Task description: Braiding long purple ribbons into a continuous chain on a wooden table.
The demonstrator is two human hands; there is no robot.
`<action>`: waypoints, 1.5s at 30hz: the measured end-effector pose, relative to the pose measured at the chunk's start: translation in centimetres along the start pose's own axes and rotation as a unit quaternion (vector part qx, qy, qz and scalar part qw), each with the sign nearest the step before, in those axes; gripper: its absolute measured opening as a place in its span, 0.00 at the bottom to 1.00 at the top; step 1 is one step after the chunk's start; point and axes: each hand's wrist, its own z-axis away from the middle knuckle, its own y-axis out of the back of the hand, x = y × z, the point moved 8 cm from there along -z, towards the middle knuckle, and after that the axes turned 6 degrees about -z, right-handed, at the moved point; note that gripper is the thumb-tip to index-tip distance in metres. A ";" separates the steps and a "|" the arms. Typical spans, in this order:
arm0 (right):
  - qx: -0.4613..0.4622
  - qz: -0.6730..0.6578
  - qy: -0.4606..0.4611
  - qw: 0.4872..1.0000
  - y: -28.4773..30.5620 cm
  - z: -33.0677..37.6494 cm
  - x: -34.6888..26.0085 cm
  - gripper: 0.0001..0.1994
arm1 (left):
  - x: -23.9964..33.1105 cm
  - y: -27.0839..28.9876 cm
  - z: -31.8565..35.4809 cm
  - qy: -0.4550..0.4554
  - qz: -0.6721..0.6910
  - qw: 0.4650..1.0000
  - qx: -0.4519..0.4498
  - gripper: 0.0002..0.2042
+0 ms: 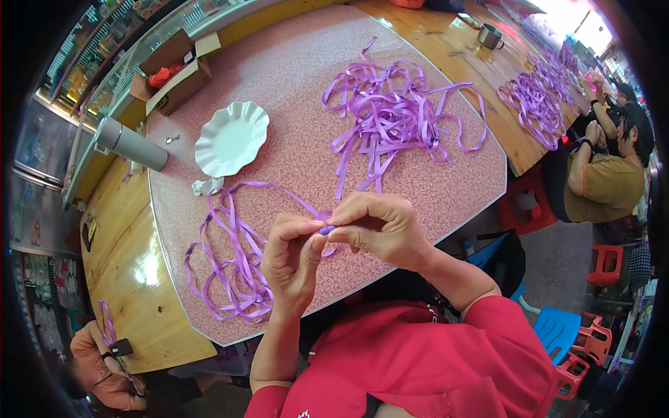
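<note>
Both hands meet over the near edge of the pink speckled table, with fingertips pinched together. My left hand [291, 261] and my right hand [387, 226] grip the same narrow purple ribbon [279, 187]. Between the fingertips shows a small, darker violet piece; what it is exactly I cannot make out. The ribbon trails from the fingers to the left, near a loose looped pile of purple ribbons [239, 254] beside my left hand. Beyond my right hand lies a larger tangled heap of purple ribbons [390, 104], some ends reaching toward me.
A white scalloped dish [232, 139], crumpled white paper [207, 187], a grey flask [132, 144] and an open cardboard box [178, 76] stand at the left. Further right are a metal mug [490, 36] and more purple ribbons [533, 104]. Other people sit at right and lower left.
</note>
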 end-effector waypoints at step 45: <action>-0.052 0.136 0.120 0.982 -0.2 0.6 -3.5 0.08 | 1.6 -1.9 0.2 -0.147 -0.228 0.955 -0.125 0.07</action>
